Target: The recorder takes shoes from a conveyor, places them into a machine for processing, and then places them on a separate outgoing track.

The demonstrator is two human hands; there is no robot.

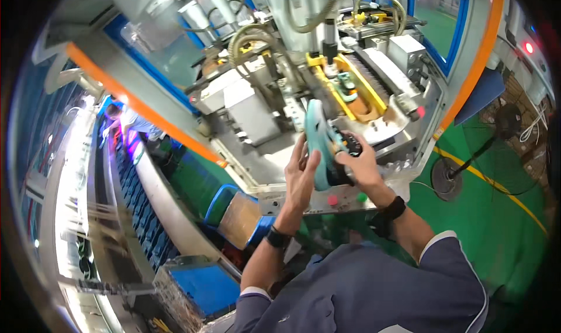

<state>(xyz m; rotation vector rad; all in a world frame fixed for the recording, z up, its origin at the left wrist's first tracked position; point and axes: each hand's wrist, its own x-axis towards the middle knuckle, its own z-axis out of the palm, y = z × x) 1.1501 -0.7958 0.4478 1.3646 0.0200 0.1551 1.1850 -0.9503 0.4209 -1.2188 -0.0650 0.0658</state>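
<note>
Left hand (301, 172): thumb and fingers apart, laid against sole side of teal shoe (316, 140). Right hand (363, 165): clamped on upper side; opposed contact likely steadies shoe. Shoe location: between hands, over front of machine worktop (270, 158). Beyond: yellow trough (374, 91) containing teal-and-tan shoe-shaped part (349, 89).

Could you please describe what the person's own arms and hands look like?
The left hand and right hand are ungloved. There is a black left wristband and a black right wristband. The short sleeves are dark navy with white edging.
</note>
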